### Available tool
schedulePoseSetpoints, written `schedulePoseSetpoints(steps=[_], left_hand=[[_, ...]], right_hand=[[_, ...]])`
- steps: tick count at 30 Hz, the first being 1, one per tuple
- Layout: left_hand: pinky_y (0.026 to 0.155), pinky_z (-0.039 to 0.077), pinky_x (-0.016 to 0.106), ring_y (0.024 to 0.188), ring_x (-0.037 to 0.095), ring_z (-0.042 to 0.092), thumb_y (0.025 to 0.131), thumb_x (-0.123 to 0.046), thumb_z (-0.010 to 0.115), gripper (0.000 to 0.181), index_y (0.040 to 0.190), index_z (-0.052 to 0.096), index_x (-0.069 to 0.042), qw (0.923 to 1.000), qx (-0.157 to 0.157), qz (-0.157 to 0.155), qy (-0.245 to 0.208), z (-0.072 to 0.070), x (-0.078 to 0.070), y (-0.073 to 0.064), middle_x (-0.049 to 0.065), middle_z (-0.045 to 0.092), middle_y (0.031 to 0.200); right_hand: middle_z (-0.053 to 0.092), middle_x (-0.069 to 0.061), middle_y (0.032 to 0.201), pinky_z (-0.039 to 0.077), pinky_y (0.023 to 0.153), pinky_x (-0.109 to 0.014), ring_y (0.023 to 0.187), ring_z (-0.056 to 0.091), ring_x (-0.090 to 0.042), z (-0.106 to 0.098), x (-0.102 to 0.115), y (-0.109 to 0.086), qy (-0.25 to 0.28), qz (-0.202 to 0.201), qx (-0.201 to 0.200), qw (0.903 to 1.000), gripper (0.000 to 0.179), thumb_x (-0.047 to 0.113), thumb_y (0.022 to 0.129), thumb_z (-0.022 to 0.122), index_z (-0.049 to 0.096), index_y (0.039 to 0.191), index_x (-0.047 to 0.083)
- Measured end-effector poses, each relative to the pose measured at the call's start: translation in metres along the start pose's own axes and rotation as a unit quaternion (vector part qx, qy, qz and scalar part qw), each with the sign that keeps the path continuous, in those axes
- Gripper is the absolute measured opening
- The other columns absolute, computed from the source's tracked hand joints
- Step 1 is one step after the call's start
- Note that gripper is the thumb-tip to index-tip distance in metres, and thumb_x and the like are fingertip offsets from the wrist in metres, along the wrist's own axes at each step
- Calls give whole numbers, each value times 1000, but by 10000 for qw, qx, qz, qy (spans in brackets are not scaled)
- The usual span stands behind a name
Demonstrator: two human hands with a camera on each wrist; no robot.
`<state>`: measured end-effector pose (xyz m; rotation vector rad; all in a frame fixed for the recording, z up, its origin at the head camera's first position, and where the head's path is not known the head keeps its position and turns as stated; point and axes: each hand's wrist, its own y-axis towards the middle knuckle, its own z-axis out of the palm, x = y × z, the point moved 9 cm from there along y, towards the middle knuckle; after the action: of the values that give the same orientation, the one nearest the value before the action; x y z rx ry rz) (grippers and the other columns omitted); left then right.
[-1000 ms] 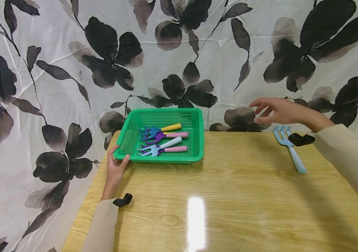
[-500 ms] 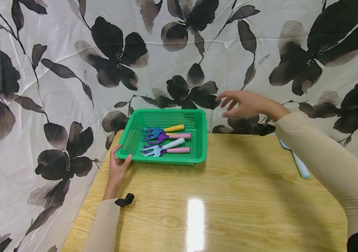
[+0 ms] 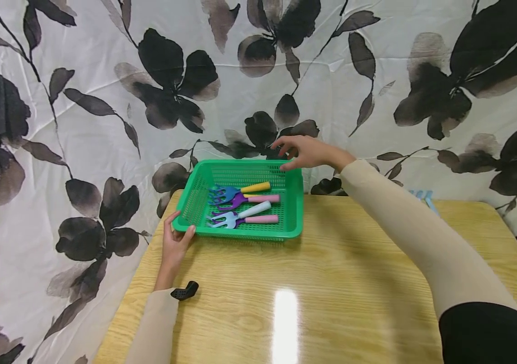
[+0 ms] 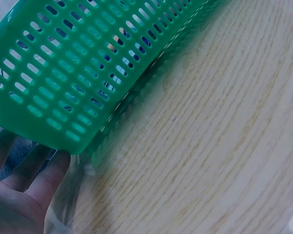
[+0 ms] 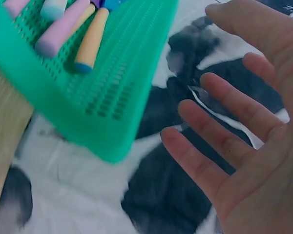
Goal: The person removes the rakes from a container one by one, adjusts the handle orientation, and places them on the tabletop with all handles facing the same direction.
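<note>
A green plastic basket stands at the table's far left. My left hand grips its near left corner, thumb at the front and fingers round the side; the left wrist view shows fingertips at the basket wall. Inside lie several small hand forks: a pale blue fork, purple forks with pink handles, one with its pink handle nearest the front, and blue forks with yellow handles. My right hand hovers over the back right corner, fingers spread and holding nothing.
Another pale blue fork lies near the table's back right edge, mostly hidden behind my right sleeve. Floral cloth hangs behind the wooden table. A glare patch lies on the tabletop.
My right hand has moved left from near the fork on the right to over the basket. My left hand keeps its place on the corner. The head view has shifted slightly.
</note>
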<state>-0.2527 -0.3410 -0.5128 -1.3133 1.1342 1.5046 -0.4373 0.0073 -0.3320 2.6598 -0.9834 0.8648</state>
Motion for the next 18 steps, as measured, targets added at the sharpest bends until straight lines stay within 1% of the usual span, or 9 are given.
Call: schedulePoseSetpoints(steps=[3, 6, 9, 13, 15, 18], left_hand=[[89, 51, 21, 115, 14, 60, 102, -9, 65, 67, 158, 28, -17, 10000, 23, 40, 51, -2, 0, -2, 29, 51, 141], [88, 51, 20, 116, 16, 59, 102, -10, 66, 67, 158, 30, -18, 9999, 14, 72, 105, 1, 1, -1, 28, 51, 140], [89, 51, 20, 118, 20, 57, 102, -9, 66, 66, 157, 31, -19, 9999, -35, 96, 113, 0, 2, -2, 27, 50, 142], [91, 50, 20, 126, 27, 54, 102, -10, 65, 67, 158, 29, -20, 9999, 29, 98, 131, 0, 2, -3, 26, 47, 147], [92, 50, 20, 129, 31, 53, 103, -11, 65, 68, 158, 28, -20, 9998, 77, 84, 136, 0, 2, -3, 24, 47, 148], [93, 51, 20, 131, 33, 51, 102, -11, 66, 67, 158, 29, -20, 9999, 71, 69, 55, 0, 2, -3, 23, 46, 150]], right_hand=[[62, -14, 136, 48, 103, -51, 124, 60, -35, 18, 2, 19, 220, -131, 30, 9997, 63, 22, 95, 77, 48, 151, 21], [61, -16, 138, 47, 104, -52, 125, 59, -40, 34, 0, 35, 368, -222, 92, 9990, 65, 19, 95, 76, 46, 152, 19], [57, -19, 142, 46, 105, -53, 128, 56, -43, 54, -1, 51, 507, -241, 308, 9979, 67, 19, 96, 75, 43, 154, 19], [54, -21, 146, 46, 104, -54, 128, 54, -43, 74, -3, 68, 516, -65, 525, 9973, 69, 18, 96, 76, 42, 156, 21], [54, -19, 145, 47, 102, -53, 126, 56, -41, 82, -6, 75, 445, 52, 596, 9972, 71, 20, 95, 77, 41, 156, 23], [54, -19, 146, 49, 100, -51, 124, 57, -38, 95, -9, 84, 413, 158, 783, 9959, 73, 17, 96, 75, 37, 159, 22]])
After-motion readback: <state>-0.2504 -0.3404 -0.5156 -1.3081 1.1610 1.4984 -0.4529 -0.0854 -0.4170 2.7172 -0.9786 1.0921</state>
